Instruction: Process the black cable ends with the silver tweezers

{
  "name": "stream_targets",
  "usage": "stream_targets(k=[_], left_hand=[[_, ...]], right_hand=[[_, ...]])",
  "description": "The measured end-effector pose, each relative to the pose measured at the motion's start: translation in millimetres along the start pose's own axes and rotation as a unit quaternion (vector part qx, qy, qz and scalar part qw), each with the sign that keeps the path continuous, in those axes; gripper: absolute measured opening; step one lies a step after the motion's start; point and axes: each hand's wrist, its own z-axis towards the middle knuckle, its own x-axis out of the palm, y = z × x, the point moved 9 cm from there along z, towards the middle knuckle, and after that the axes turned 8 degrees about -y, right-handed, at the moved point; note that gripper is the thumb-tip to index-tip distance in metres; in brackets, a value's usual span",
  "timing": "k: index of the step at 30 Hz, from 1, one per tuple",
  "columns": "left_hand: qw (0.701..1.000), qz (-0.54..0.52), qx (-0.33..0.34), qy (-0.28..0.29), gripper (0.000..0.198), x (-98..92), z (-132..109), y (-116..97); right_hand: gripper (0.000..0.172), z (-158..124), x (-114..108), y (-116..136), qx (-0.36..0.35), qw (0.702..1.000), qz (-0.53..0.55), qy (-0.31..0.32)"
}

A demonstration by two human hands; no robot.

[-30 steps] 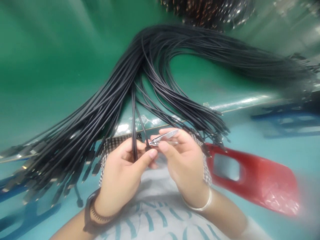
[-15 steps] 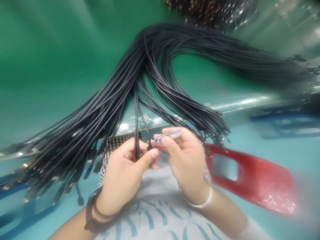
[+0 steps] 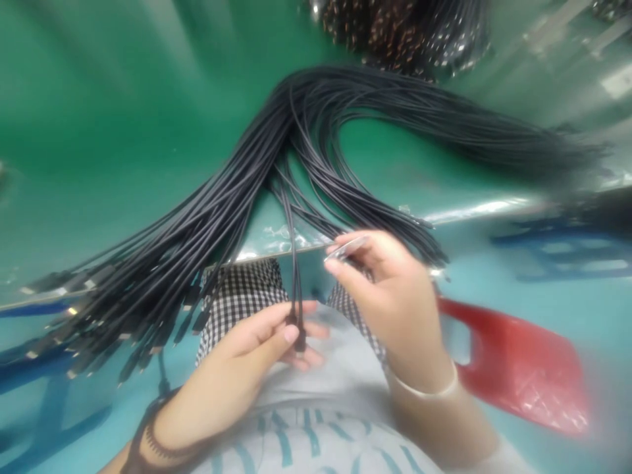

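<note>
Head view: right hand [image 3: 399,309] has drawn away, fingers pinching a small metal tool [image 3: 346,248]; left hand [image 3: 237,372] grips black cables [image 3: 295,289].

Factory assembly workshop, viewed at workbench. Beyond left hand [image 3: 247,355] and right hand [image 3: 395,296], green workbench surface [image 3: 123,131] bore large fan of near-identical black cables [image 3: 257,164], connector ends [image 3: 148,336] splayed left of grip. Second cable bunch with copper-coloured tips [image 3: 395,33] lay farther beyond. Right of grip: red plastic stool [image 3: 523,362] on teal painted floor [image 3: 543,316]. Blue metal frame [image 3: 563,253] stood farther right. Batch quantity of cables and painted floor indicated production work.
</note>
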Motion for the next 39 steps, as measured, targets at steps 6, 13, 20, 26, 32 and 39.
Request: stream_targets(k=[6,13,20,26,32,39], left_hand=[[0.994,-0.105,0.007,-0.017,0.01,2.6,1.7,-5.3],[0.979,-0.193,-0.053,0.04,0.026,24.7,8.7,22.3],[0.986,0.045,0.158,-0.029,0.019,8.5,-10.6,-21.9],[0.955,0.172,0.228,-0.075,0.027,8.0,-16.4,-38.8],[0.94,0.206,0.256,-0.091,0.023,8.7,-18.7,-42.5],[0.929,0.234,0.269,-0.1,0.024,9.2,-18.9,-46.7]], right_hand=[[0.019,-18.6,-33.4,12.0,-0.084,0.981,-0.042,-0.167],[0.026,-57.9,-2.8,1.4,0.047,0.992,0.116,-0.022],[0.017,-52.8,17.8,-12.4,0.165,0.934,0.316,0.024],[0.017,-53.9,23.5,0.5,0.171,0.907,0.385,0.022],[0.022,-53.0,19.3,1.0,0.159,0.922,0.354,0.007],[0.027,-51.2,15.7,0.1,0.152,0.926,0.347,-0.009]])
